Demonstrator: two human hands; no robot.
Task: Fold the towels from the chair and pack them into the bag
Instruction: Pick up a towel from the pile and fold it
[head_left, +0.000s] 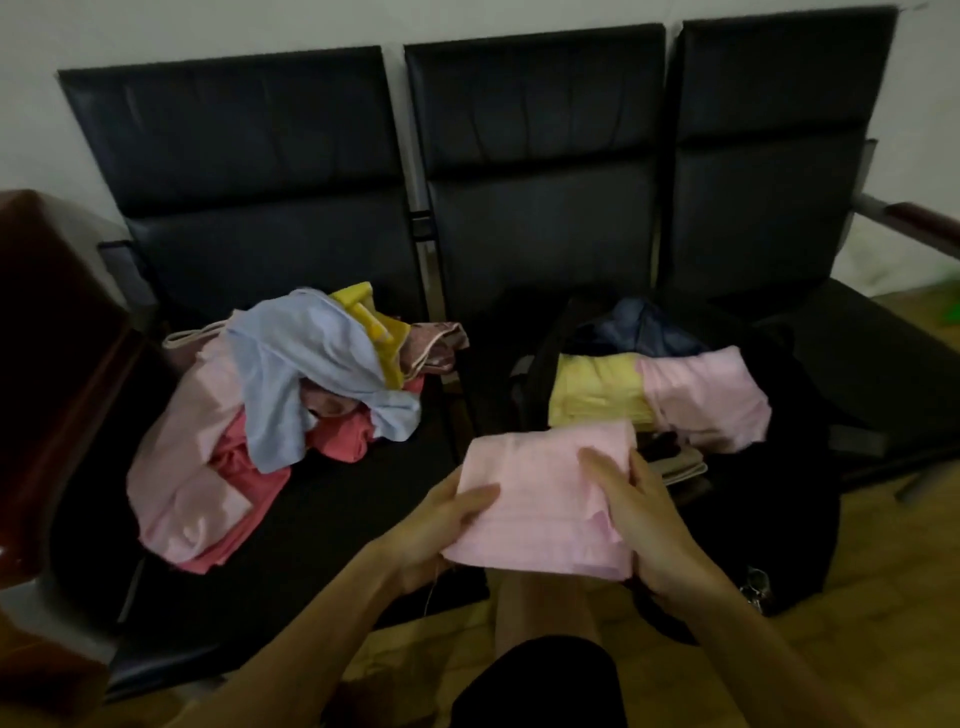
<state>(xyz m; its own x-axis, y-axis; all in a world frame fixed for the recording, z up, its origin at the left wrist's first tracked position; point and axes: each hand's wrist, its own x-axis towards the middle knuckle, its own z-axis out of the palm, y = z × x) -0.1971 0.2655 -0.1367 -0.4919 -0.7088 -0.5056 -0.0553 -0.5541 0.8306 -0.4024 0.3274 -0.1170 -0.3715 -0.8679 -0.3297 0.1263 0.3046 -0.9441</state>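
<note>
Bag (774, 514) holds yellow towel (597, 389), pink towel (706, 400), perhaps blue cloth (639, 325); left grip (441, 519), right grip (641, 519) pinch folded towel (545, 499).

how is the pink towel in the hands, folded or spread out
Folded: the pale pink cloth towel is a layered rectangle, gripped at either side by the left hand and right hand.

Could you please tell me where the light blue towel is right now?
In the head view, the light blue towel is on the left seat, draped atop the unfolded pile, left of a yellow towel and left of the black bag.
</note>
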